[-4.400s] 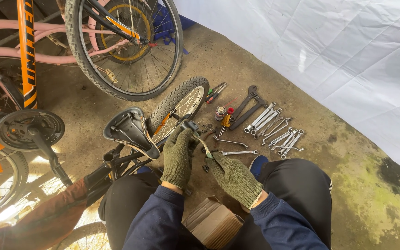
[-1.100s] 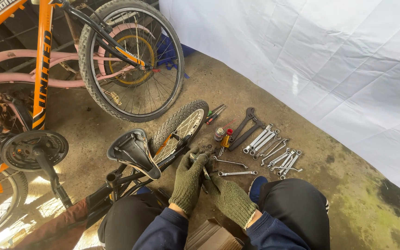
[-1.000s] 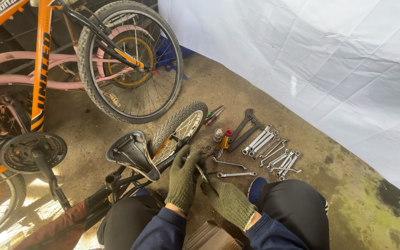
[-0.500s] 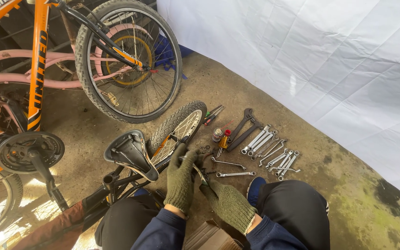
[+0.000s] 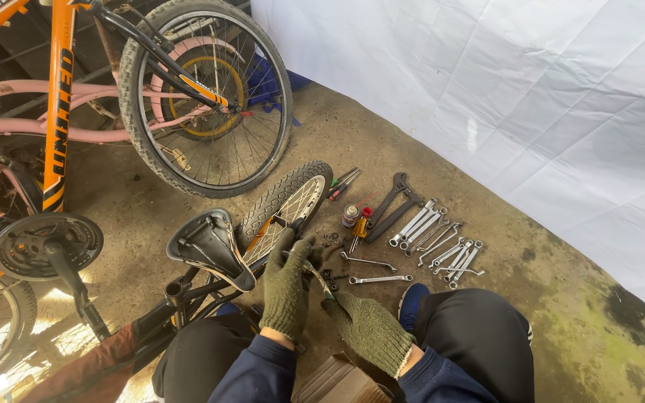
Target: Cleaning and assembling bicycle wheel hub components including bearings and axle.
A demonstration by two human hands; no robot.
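A white tarpaulin sheet (image 5: 502, 97) fills the right of the view, hung along a stained concrete floor (image 5: 561, 313). At left stands an orange bicycle frame (image 5: 60, 112) with its large spoked wheel (image 5: 207, 97), a pink frame (image 5: 54, 134) behind it.

We look down on a small bicycle lying on its side, its knobbly black tyre (image 5: 287, 205) beside a worn black saddle (image 5: 207, 246), while the seated person's dark-trousered knees (image 5: 479, 343) frame the bottom edge.

On the floor to the right, a row of chrome spanners (image 5: 442, 239) lies next to black long-handled pliers (image 5: 393, 205), two screwdrivers (image 5: 343, 183), a small orange-capped tube (image 5: 360, 224) and two loose spanners (image 5: 375, 270) just beyond the hands.

Since the frames of a second ago, the hands have drawn a little closer together, just in front of the small wheel, and the view has barely shifted. That suggests the fiddling with the part between them goes on rather than ending.

The left hand (image 5: 287, 287), in an olive knitted glove, has its fingers curled round a slim metal tool or rod (image 5: 315, 272) beside the small wheel. The right hand (image 5: 367, 328), gloved alike, closes its fingers on the lower end of what seems to be the same piece; the gloves hide the grip, so we cannot tell exactly what it pinches. A brown cardboard box (image 5: 341, 382) sits between the knees.
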